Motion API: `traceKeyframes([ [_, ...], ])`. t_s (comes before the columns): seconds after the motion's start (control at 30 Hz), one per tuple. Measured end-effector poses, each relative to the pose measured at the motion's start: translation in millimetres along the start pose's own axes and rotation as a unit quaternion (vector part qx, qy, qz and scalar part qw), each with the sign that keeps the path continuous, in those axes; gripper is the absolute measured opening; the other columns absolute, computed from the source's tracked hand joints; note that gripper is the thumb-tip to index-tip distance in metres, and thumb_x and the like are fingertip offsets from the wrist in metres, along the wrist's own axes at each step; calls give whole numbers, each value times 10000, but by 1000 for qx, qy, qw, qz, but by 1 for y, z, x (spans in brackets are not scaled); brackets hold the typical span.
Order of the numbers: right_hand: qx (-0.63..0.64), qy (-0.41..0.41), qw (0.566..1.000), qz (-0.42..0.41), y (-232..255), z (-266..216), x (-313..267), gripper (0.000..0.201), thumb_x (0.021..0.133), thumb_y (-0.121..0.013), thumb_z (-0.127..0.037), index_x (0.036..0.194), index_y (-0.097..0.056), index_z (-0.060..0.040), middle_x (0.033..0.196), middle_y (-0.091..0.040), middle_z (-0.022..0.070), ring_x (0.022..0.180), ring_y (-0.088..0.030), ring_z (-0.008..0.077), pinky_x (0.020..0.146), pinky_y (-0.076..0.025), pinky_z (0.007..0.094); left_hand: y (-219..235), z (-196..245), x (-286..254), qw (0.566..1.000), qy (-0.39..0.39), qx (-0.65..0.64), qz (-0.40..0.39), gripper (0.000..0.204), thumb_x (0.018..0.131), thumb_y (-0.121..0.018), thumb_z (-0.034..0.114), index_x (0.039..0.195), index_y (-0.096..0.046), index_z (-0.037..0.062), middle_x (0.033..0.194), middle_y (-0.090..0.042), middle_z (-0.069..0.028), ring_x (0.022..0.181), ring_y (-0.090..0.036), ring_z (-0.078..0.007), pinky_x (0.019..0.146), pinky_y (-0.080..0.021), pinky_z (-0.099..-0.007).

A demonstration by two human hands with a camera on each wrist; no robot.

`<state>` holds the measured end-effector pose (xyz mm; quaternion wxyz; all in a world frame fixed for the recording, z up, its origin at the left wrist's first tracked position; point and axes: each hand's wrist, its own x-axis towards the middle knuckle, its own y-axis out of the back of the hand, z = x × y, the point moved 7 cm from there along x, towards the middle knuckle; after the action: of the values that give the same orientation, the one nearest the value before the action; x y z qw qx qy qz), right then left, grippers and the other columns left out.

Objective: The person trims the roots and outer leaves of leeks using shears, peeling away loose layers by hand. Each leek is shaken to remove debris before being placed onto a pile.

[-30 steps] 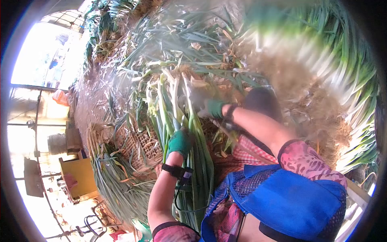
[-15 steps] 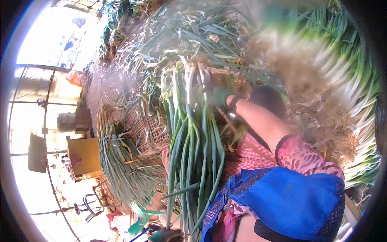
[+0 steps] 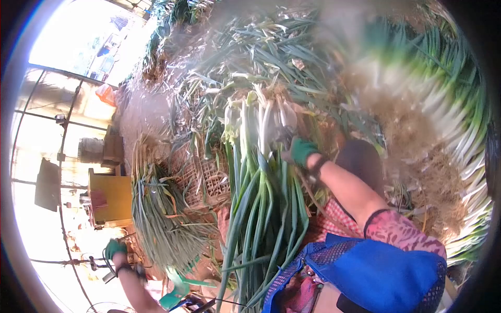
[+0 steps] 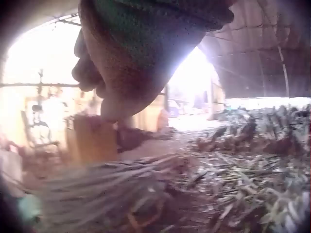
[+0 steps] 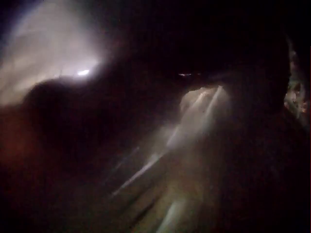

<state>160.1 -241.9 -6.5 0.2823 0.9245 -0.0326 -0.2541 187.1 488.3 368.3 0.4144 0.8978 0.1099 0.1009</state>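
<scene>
A bunch of long green onions (image 3: 263, 177) lies across the person's lap in the head view, white root ends away from the body and green leaves hanging toward it. Beside the white stalks is the right hand (image 3: 302, 151) in a green glove, its fingers curled round a dark tool (image 3: 284, 134) with a thin brown hose (image 3: 313, 195). The right wrist view is dark and blurred, showing pale stalks (image 5: 199, 111). Out to the left, the left hand (image 3: 114, 249), also gloved, is raised away from the bunch. Its fingers bend loosely with nothing in them in the left wrist view.
A pile of untrimmed green onions (image 3: 167, 214) lies to the left by a woven basket (image 3: 206, 182). Loose leaves (image 3: 250, 52) litter the ground ahead. Cleaned onions (image 3: 443, 125) curve along the right. A yellow box (image 3: 110, 198) and a green stool (image 3: 177, 289) stand left.
The left hand has let go of the onions and swung down, then out to the left. The bunch now lies spread over the lap; the right hand stays by the white stalks.
</scene>
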Motion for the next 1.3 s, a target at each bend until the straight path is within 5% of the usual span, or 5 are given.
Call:
traceKeyframes([
  [0.2, -65, 51, 994, 76, 27, -21, -14, 569, 765, -680, -456, 1056, -553, 16, 922, -669, 253, 882, -664, 415, 799, -514, 478, 39, 454, 125, 970, -155, -190, 10, 518, 820, -659, 456, 1205, -645, 111, 1161, -649, -228, 1043, -618, -422, 877, -503, -499],
  [0.4, -127, 100, 983, 87, 36, -47, -27, 514, 790, -705, -333, 1132, -500, -9, 837, -658, 207, 716, -663, 375, 636, -515, 463, 15, 656, 123, 956, -198, -215, -7, 828, 856, -593, 541, 1532, -267, 191, 1582, -245, -171, 1448, -232, -388, 1173, -233, -509],
  [0.87, -92, 155, 976, 120, 30, -52, -27, 605, 769, -721, -376, 1184, -479, -9, 866, -639, 279, 758, -637, 465, 639, -502, 520, 20, 572, 146, 912, -196, -358, -41, 479, 875, -533, 526, 947, -724, 94, 961, -680, -223, 925, -647, -423, 799, -513, -494],
  [1.0, -98, 146, 981, 84, 28, -51, -33, 603, 774, -723, -369, 1186, -476, -4, 879, -641, 289, 821, -640, 460, 683, -505, 522, 101, 489, 82, 805, -248, -533, -82, 286, 916, -648, 288, 885, -721, 14, 713, -659, -4, 620, -540, -75, 566, -435, -275],
  [1.3, 92, 175, 978, -61, 4, -27, -61, 756, 767, -673, -538, 1136, -524, 105, 1035, -648, 315, 991, -656, 383, 829, -502, 439, 196, 467, -179, 860, -422, -276, -77, 452, 881, -617, 509, 903, -719, 70, 828, -689, -203, 770, -674, -397, 674, -528, -472],
])
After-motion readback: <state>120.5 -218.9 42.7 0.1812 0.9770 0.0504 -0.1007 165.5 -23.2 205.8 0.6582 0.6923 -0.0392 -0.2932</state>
